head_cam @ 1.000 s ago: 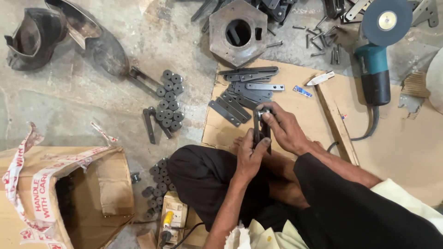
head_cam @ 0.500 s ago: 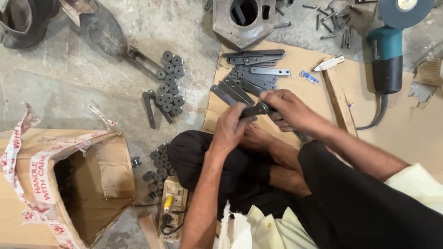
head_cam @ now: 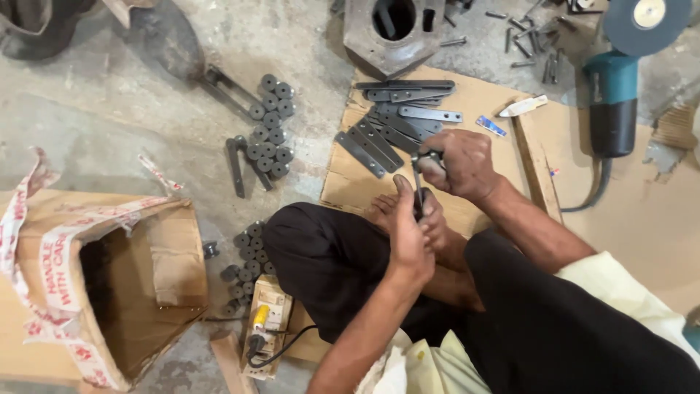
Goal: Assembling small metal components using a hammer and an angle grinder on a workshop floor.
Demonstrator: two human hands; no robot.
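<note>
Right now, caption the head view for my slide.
Both hands, left hand and right hand, grip a metal strip above cardboard.

Overhead head-camera view under soft, even, diffuse light; the source itself is out of frame and its direction cannot be told with confidence. Exposure is moderate: the concrete floor (head_cam: 146,109) and cardboard sheet (head_cam: 467,95) read bright without glare, while the dark trousers (head_cam: 328,270) lose nearly all detail. Shadows are short and weak, lying close under the metal strips (head_cam: 394,131) and the round grey parts (head_cam: 270,124); the inside of the open carton (head_cam: 117,292) falls into deep shade. A faint sheen marks the grinder disc (head_cam: 645,22). Focus holds across the frame, with slight motion softness at the left hand (head_cam: 410,237) and right hand (head_cam: 459,164). Edge distortion is mild.
</note>
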